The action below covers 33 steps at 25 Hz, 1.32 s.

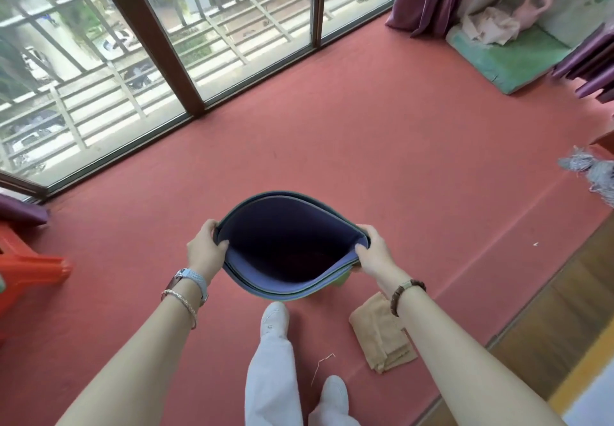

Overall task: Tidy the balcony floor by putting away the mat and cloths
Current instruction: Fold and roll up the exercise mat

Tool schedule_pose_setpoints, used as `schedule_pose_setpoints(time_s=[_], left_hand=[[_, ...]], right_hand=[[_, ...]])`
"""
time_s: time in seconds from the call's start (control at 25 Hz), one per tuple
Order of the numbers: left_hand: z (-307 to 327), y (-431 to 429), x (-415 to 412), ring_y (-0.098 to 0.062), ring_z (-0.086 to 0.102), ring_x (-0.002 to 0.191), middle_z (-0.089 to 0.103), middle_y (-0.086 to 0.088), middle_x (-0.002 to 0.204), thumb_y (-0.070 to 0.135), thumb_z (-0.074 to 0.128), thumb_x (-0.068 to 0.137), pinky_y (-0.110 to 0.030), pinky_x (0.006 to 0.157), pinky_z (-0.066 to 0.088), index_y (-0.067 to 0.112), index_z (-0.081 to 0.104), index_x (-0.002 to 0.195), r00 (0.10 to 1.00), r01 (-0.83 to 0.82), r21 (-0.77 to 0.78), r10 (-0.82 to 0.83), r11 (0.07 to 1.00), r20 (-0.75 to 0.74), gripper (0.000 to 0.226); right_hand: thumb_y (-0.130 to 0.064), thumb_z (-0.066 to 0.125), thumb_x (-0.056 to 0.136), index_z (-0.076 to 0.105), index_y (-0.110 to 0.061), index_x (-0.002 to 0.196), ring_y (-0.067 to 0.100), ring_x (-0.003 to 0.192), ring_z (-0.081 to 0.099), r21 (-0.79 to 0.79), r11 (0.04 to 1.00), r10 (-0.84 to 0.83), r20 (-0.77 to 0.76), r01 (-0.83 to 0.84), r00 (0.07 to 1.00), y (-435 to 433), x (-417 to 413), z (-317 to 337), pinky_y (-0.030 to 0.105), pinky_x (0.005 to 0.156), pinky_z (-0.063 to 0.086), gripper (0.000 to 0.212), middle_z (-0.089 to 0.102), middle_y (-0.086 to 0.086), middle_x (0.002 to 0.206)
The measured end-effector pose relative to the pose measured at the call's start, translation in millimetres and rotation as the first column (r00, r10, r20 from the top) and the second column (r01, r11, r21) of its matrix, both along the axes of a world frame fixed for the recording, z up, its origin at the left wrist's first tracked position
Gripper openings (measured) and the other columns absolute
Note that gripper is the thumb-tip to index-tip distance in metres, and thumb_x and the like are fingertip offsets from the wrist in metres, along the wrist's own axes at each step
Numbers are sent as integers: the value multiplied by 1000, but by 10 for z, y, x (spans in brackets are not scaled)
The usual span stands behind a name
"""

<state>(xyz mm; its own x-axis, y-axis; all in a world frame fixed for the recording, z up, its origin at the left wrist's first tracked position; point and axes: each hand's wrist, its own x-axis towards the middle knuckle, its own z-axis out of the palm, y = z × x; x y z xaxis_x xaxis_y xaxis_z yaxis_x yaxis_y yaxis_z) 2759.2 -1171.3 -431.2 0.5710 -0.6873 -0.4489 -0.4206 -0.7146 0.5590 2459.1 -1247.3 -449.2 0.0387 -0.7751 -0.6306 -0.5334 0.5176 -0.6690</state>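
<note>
A: Well out from your left hand (207,249) stands a red plastic stool (30,263), glossy and hard-edged, on the flat red carpet (365,143).

B: That left hand grips the left end of the mat (289,243): thumb inside the curve, fingers wrapped round the outside. A metal-link watch (189,276) and a thin bangle (181,302) sit on that wrist.

A: The mat is between your hands, up off the floor. It's a soft, foam-like sheet, doubled so that several thin layers show along its edge, and bowed open into a leaf-shaped pocket. Inside it's matte dark blue-violet; the outer skin is green.

B: The pocket's mouth faces up at you. Its long axis runs from one hand to the other, left to right. How far the mat hangs below your hands can't be told.

A: Your right hand (375,253) holds the right end the same way, thumb inside and fingers behind. A bracelet of brown beads (407,292) circles that wrist.

B: Just under your right forearm, a tan cloth (382,336) lies on the carpet, folded into a soft rectangle with stacked layers at its near edge. Your arm covers one corner.

A: Far out past your right hand there's a grey bundle of frayed threads (594,173).
</note>
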Motion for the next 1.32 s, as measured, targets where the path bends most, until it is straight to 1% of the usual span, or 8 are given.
schedule_pose_setpoints(time_s=[0.16, 0.24, 0.36, 0.52, 0.64, 0.72, 1.16, 1.32], left_hand=[[127, -262, 141, -29, 47, 81, 57, -8, 82, -4, 53, 81, -31, 67, 30, 14, 53, 92, 999, 38, 42, -37, 998, -22, 21], [208, -364, 239, -28, 46, 76, 56, -7, 78, -5, 53, 79, -32, 59, 30, 13, 54, 90, 997, 61, 61, -58, 996, -55, 21], [385, -563, 422, -26, 47, 71, 58, -7, 74, -4, 53, 78, -22, 52, 36, 13, 57, 91, 991, 73, 56, -66, 996, -115, 22], [674, -1057, 641, -24, 52, 68, 64, -8, 76, 0, 55, 77, -27, 57, 48, 18, 61, 93, 986, 93, 32, -88, 995, -141, 25], [879, -1506, 664, -27, 58, 68, 68, -10, 79, 2, 55, 74, -40, 66, 59, 29, 61, 87, 984, 97, -3, -97, 995, -149, 30], [1025, -1798, 606, -26, 60, 66, 69, -9, 77, 4, 55, 74, -42, 66, 60, 32, 60, 86, 982, 118, -18, -119, 993, -146, 31], [1524, -3686, -301, -29, 65, 68, 70, -13, 84, 1, 54, 77, -45, 69, 61, 26, 66, 99, 974, 149, -112, -165, 983, -157, 36], [1576, -4372, -790, -27, 64, 63, 65, -10, 76, -2, 52, 79, -41, 67, 61, 19, 67, 102, 975, 134, -119, -153, 984, -160, 34]], right_hand=[[10, 35, 87, 56, -29, 106, 32, 83, 64, 79, 985, -155, 22, 153, 988, -206, 128, 117, 48, 67, 60, 48, 60, 0, 93], [11, 34, 87, 57, -26, 107, 35, 85, 65, 94, 973, -212, -3, 212, 977, -292, 189, 203, 47, 66, 61, 47, 61, 7, 96], [11, 33, 86, 60, -29, 99, 37, 90, 66, 83, 962, -259, -10, 259, 966, -460, 273, 364, 50, 67, 61, 50, 63, 11, 101], [11, 34, 86, 61, -30, 98, 39, 94, 65, 77, 937, -342, 17, 339, 940, -807, 374, 634, 58, 72, 59, 51, 63, 10, 102], [11, 33, 88, 59, -24, 109, 34, 92, 63, 75, 911, -411, 55, 406, 910, -1095, 368, 861, 48, 68, 61, 48, 61, 13, 106], [12, 32, 88, 58, -21, 110, 32, 90, 62, 76, 887, -462, 86, 456, 883, -1311, 323, 995, 40, 59, 59, 48, 61, 13, 108], [14, 30, 89, 56, -21, 114, 37, 92, 60, 77, 821, -571, 133, 566, 810, -2958, -531, 1552, 35, 46, 55, 50, 58, 15, 115], [14, 29, 90, 53, -20, 113, 42, 104, 62, 92, 816, -577, 153, 570, 802, -3551, -995, 1667, 41, 57, 56, 47, 56, 16, 119]])
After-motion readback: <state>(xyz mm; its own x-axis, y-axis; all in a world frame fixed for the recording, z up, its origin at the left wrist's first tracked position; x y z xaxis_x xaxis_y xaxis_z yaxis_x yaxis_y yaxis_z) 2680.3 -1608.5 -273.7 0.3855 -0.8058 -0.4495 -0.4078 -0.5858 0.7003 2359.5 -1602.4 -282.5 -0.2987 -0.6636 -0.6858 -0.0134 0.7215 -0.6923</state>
